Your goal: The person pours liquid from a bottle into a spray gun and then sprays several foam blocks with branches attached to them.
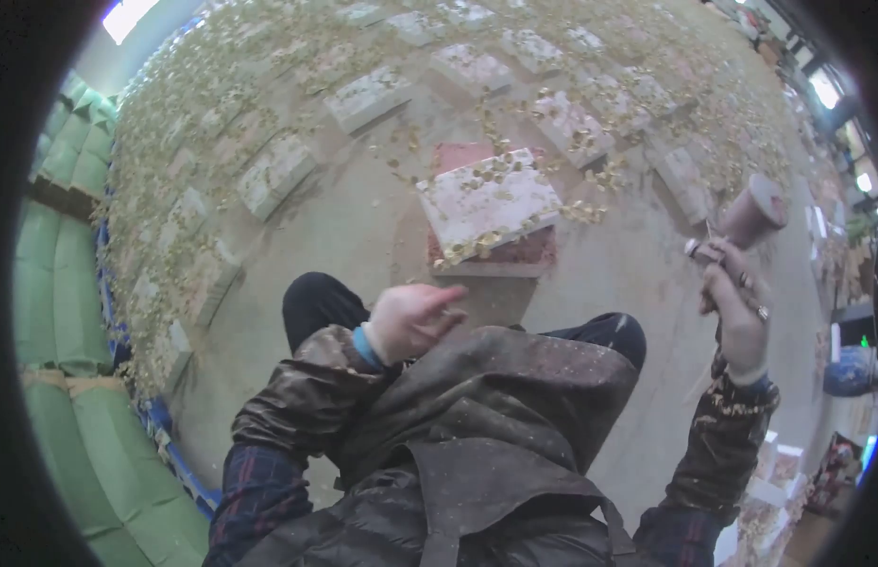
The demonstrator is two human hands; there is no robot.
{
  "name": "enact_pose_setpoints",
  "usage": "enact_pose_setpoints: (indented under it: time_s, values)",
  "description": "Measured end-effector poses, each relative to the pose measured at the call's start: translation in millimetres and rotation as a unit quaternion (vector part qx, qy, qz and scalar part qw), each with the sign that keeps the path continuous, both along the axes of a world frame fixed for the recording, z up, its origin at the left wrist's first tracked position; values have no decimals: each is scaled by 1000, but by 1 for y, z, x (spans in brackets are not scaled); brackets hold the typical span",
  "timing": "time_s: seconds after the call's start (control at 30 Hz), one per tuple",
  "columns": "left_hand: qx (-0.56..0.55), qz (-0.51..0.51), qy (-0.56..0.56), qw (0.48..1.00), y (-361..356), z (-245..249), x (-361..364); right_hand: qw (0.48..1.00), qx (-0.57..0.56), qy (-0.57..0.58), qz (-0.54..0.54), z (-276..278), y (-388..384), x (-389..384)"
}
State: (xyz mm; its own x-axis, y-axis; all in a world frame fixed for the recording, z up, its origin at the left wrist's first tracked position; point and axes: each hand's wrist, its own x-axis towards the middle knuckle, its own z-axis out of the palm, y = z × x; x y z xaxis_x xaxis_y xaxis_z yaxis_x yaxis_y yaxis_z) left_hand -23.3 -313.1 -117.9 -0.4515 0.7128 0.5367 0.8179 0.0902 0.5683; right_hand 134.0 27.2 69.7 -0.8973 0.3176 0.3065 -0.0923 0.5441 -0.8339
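My right hand (pixel 739 312), out to the right, is wrapped round a small spray gun (pixel 696 249) with a dull pinkish cup (pixel 752 214) on it. My left hand (pixel 410 321) hangs over my lap, slightly blurred, with fingers stretched out and nothing visible in them. Just ahead of it, a white block (pixel 481 210) lies tilted on a reddish, pale-edged slab (pixel 510 259) on the floor. Sprigs of small round gold leaves (pixel 462 250) stick out around the white block's edges. Neither hand touches the block.
Many similar pale blocks (pixel 368 97) with gold sprigs spread across the floor ahead and to the left. Green padded bundles (pixel 56 274) line the left side. A blue round container (pixel 850 369) stands at the right. My knees and dark apron (pixel 514 406) fill the near middle.
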Motion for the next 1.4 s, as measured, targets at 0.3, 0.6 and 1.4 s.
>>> enact_pose_setpoints:
  time_s: [0.3, 0.6, 1.4]
  values:
    - [136, 155, -163, 965, 23, 18, -103, 997, -70, -26, -16, -2, 16, -92]
    - [55, 246, -242, 937, 66, 2, -156, 999, -38, -19, -5, -30, 33, -200]
    - [-206, -37, -116, 971, 149, -18, -176, 978, -134, -141, 75, -40, 37, -247]
